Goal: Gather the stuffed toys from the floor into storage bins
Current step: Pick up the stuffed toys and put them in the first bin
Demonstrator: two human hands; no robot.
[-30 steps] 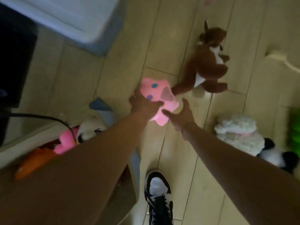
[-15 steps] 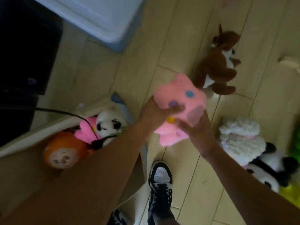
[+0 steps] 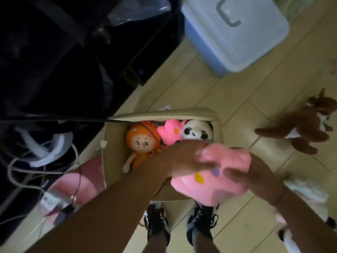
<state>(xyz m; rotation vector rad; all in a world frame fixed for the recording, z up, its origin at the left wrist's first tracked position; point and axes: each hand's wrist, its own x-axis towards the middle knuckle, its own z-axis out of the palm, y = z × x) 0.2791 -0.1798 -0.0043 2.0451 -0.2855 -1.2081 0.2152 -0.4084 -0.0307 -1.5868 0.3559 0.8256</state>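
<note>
Pink plush toy (image 3: pixel 215 176) gripped between both hands, left (image 3: pixel 184 159) and right (image 3: pixel 255 172), above beige bin (image 3: pixel 218 125).

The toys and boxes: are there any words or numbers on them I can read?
No words or numbers can be read.
The pink toy shows only coloured spots.
The blue bin shows only a grey handle.
The white plug strip is too blurred to read.
</note>
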